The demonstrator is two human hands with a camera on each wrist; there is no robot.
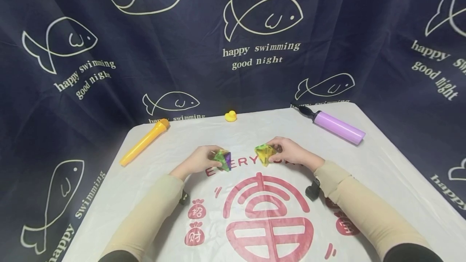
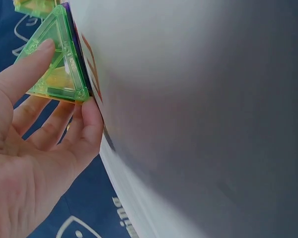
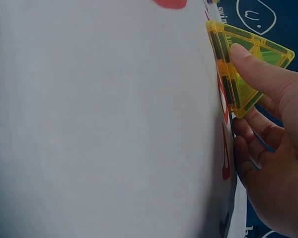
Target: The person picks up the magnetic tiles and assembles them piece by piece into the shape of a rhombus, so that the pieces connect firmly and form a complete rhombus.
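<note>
Near the middle of the table, my left hand [image 1: 200, 159] holds a small pyramid of see-through triangular magnetic tiles [image 1: 223, 160], with green and purple faces. In the left wrist view the thumb lies on its green face [image 2: 59, 54] while the other fingers curl behind and below. A short way to the right, my right hand [image 1: 289, 151] grips a second tile pyramid [image 1: 265, 155], yellow and green. Its thumb presses a yellow-framed triangular face [image 3: 246, 69] in the right wrist view. The two pyramids are apart, low over or on the cloth.
On the white printed tablecloth [image 1: 174, 140], a yellow-orange toy microphone [image 1: 145, 142] lies at the left. A yellow rubber duck [image 1: 231, 116] stands at the back edge. Toward the back right lies a purple hand pump [image 1: 338, 127] with a black nozzle. A dark blue curtain [image 1: 204, 60] hangs behind.
</note>
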